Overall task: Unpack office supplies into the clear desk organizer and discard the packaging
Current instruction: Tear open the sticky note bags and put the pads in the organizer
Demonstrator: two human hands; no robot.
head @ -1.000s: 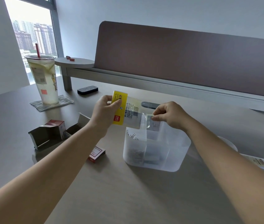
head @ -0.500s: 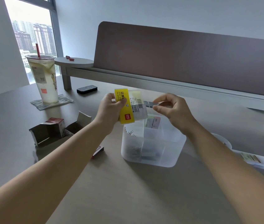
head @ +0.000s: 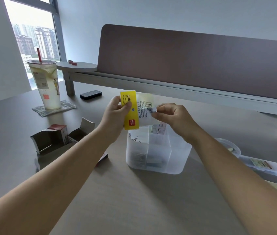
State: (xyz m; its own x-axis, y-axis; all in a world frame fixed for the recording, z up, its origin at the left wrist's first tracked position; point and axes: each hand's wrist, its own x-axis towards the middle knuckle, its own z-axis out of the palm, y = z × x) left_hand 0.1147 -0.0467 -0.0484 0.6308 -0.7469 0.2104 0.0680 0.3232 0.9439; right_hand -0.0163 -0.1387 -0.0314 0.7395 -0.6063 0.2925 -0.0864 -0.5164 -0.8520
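Note:
I hold a sticky-note packet, a clear wrapper with a yellow header strip, just above the clear desk organizer. My left hand grips the yellow end. My right hand pinches the clear wrapper's other end between thumb and fingers. The organizer stands on the desk with paper clips in its left compartment and a small printed pad in a back one. Whether the wrapper still holds notes I cannot tell.
Opened cardboard boxes and a small red box lie left of the organizer. An iced drink cup stands on a coaster at far left, with a black eraser nearby. More packets lie at right. A partition backs the desk.
Both hands have lifted the packet up from the organizer's rim. The right hand left the organizer and took hold of the wrapper's clear end.

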